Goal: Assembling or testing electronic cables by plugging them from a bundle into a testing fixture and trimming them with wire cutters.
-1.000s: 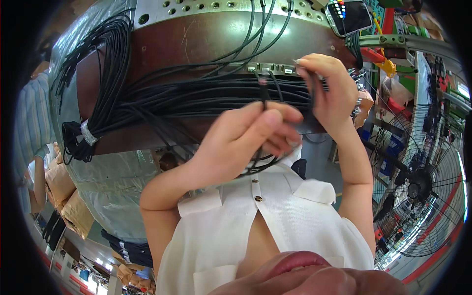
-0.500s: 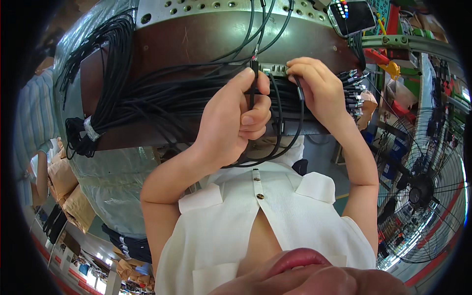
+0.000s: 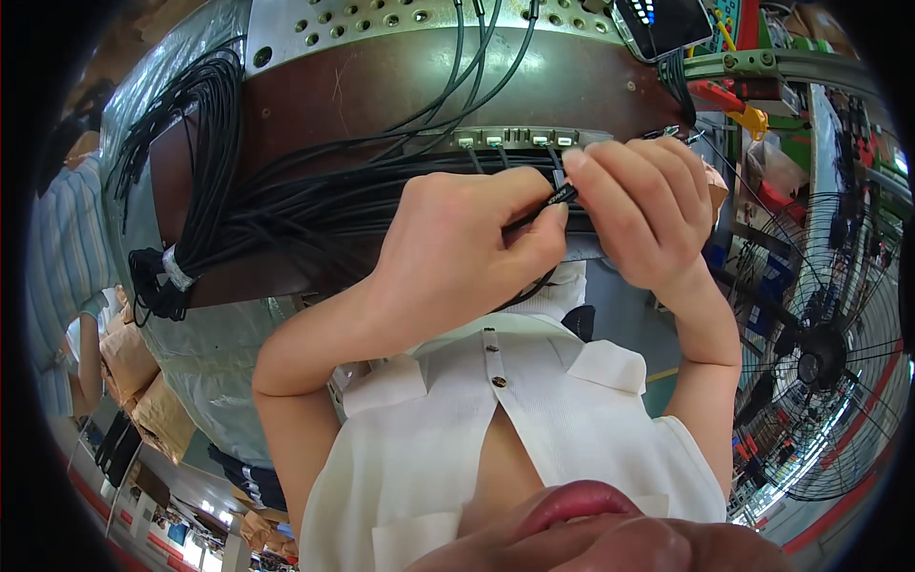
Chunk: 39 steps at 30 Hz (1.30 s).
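My left hand (image 3: 467, 248) is closed, thumb and forefinger pinching a black cable by its plug end (image 3: 562, 194). Curled in beside it, my right hand (image 3: 653, 210) meets the tip of that same plug with its thumb and fingers; the tip itself is hidden. Just beyond both hands lies a narrow metal test fixture (image 3: 518, 136) with several pale connectors in a row, black leads running from some of them. Under and around my hands a thick bundle of black cables (image 3: 324, 195) stretches across the brown bench.
A bundle of black cables tied with a pale band (image 3: 176, 270) hangs at the bench's left. Behind is a perforated metal plate (image 3: 348, 24); a small lit display device (image 3: 664, 27) sits at far right. A large fan (image 3: 810, 357) stands right. Another person's striped sleeve (image 3: 71, 243) shows left.
My left hand has come right and turned over, knuckles up, bringing the plug to my right hand. The right hand has left the fixture and drawn back slightly, rightward.
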Each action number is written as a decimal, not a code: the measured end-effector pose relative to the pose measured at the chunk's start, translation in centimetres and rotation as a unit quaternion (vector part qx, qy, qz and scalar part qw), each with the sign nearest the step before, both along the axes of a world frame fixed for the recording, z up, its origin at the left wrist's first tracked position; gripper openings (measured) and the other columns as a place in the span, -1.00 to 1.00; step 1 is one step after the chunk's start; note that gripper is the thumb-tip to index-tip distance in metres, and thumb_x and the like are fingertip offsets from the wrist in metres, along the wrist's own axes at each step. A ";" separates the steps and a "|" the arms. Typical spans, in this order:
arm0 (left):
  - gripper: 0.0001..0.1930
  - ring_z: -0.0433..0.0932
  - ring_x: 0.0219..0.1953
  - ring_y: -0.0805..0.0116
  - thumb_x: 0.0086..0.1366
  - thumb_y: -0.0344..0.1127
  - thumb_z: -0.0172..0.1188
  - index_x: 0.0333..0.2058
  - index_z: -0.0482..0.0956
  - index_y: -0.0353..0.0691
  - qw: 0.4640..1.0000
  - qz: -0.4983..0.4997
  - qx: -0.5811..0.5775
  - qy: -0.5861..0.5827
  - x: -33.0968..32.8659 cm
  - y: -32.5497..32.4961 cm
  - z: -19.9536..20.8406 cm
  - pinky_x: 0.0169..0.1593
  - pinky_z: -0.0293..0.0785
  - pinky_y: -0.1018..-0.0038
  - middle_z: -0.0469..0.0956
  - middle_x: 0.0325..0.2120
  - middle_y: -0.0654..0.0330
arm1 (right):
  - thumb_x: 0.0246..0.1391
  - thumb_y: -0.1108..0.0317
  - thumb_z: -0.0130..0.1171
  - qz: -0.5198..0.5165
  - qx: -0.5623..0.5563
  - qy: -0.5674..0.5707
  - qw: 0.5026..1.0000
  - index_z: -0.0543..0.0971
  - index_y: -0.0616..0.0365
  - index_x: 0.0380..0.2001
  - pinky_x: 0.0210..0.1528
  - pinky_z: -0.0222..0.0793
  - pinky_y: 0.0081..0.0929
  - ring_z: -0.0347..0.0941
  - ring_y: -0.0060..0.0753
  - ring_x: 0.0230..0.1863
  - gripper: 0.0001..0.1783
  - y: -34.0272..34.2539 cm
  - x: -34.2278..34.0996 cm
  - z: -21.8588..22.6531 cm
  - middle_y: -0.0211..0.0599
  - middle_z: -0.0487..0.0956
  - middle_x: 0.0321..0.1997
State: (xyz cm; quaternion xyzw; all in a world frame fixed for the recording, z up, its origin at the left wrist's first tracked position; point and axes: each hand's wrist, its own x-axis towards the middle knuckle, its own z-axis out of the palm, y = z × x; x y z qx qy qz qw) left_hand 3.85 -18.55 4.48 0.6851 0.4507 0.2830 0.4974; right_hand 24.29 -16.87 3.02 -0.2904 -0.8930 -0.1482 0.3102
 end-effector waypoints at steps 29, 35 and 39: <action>-0.55 0.43 -0.10 0.29 0.47 -0.03 -0.19 -0.13 0.61 -0.21 0.996 -0.006 0.082 0.017 -5.0 8.0 -2.8 0.08 0.30 0.41 0.51 -0.22 0.17 | -0.16 0.59 0.22 -0.118 -0.399 0.037 0.909 0.54 0.19 -0.36 -0.29 0.47 -0.38 0.56 -0.23 -0.31 -0.79 2.2 1.5 -2.7 -0.33 0.61 -0.37; -0.69 0.52 -0.05 0.17 0.39 -0.20 0.05 -0.04 0.44 -0.31 0.841 0.108 -0.314 -0.428 -2.1 19.7 -9.4 0.09 0.43 0.22 0.52 -0.08 -0.04 | -0.07 0.56 0.23 0.077 -0.628 0.021 0.774 0.52 0.26 -0.31 -0.05 0.40 -0.43 0.51 -0.26 -0.13 -0.81 7.8 3.1 -1.8 -0.23 0.58 -0.18; -0.72 0.55 -0.42 0.32 0.44 -0.17 -0.07 -0.13 0.48 -0.26 0.810 0.044 -0.384 -0.442 1.1 17.3 -9.1 -0.29 0.57 0.36 0.54 -0.42 0.18 | 0.20 0.17 0.14 -0.152 -0.482 0.203 0.839 0.56 0.25 -0.12 -0.19 0.42 -0.54 0.49 -0.51 -0.23 -0.65 18.5 2.1 -3.2 -0.34 0.58 -0.18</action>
